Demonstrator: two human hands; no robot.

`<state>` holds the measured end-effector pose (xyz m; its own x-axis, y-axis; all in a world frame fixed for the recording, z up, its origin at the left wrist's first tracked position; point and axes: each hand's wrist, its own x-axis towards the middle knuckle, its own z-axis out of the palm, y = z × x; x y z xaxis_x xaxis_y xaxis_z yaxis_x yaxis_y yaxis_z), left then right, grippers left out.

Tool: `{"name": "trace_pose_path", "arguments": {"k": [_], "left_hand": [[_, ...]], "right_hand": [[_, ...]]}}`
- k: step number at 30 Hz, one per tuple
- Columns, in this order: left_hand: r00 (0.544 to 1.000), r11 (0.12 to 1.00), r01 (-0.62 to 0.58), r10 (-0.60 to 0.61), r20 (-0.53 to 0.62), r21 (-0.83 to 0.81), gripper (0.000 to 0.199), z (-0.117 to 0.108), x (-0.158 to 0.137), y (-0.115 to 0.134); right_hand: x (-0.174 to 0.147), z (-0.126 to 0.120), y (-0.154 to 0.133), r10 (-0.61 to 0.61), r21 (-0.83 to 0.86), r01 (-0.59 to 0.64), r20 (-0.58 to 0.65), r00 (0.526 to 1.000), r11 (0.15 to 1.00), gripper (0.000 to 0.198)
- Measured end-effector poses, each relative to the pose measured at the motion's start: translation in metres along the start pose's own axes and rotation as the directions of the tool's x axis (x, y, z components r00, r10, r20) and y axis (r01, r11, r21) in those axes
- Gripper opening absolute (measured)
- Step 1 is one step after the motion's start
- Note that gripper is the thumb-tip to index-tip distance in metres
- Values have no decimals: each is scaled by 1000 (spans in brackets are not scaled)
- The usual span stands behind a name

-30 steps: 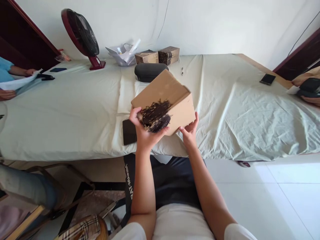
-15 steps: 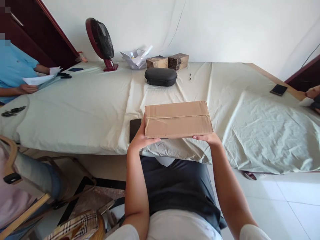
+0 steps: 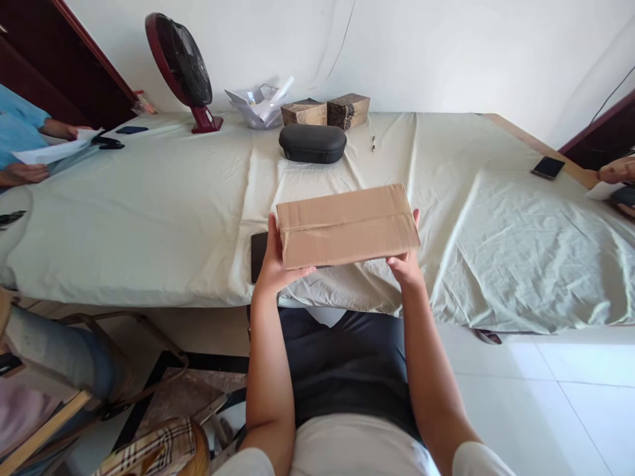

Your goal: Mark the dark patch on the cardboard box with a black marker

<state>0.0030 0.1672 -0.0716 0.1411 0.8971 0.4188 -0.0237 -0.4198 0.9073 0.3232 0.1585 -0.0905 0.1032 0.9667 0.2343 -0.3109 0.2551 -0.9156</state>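
A brown cardboard box (image 3: 347,226) with a taped seam along its near face is held up above the front of the table. My left hand (image 3: 280,261) grips its left end, thumb underneath and fingers along the side. At the right end my right hand (image 3: 407,259) holds it too, the thumb under the lower edge and a fingertip showing past the side. The box tilts, its right end a little higher than its left. Behind my left hand a flat dark object (image 3: 258,256) lies on the cloth, partly hidden by hand and box.
On the cloth-covered table (image 3: 163,218) stand a black zip case (image 3: 312,144), two patterned boxes (image 3: 348,111), a white basket with papers (image 3: 258,109) and a fan (image 3: 186,73). A phone (image 3: 548,167) lies right. One person holds papers (image 3: 54,151) at left; another person's hand (image 3: 618,170) is far right.
The box has tilted, its right end rising, and my right hand has shifted with its fingers now showing beside that end. The whole view has moved slightly.
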Motion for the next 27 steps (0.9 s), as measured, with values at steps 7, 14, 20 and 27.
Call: {"name": "trace_pose_path", "arguments": {"k": [7, 14, 20, 27], "left_hand": [[977, 957, 210, -200, 69, -202, 142, 65, 7, -28], [990, 993, 95, -87, 108, -76, 125, 37, 5, -25], [960, 978, 39, 21, 280, -206, 132, 24, 5, -29], [987, 971, 156, -162, -16, -180, 99, 41, 4, -35]], "right_hand": [[19, 40, 20, 4, 23, -2, -83, 997, 1000, 100], [13, 10, 17, -27, -123, 21, -49, 998, 992, 92], [-2, 10, -14, -6, -125, 23, 135, 991, 992, 103], [1, 26, -12, 44, -56, -32, 237, 970, 998, 118]]}}
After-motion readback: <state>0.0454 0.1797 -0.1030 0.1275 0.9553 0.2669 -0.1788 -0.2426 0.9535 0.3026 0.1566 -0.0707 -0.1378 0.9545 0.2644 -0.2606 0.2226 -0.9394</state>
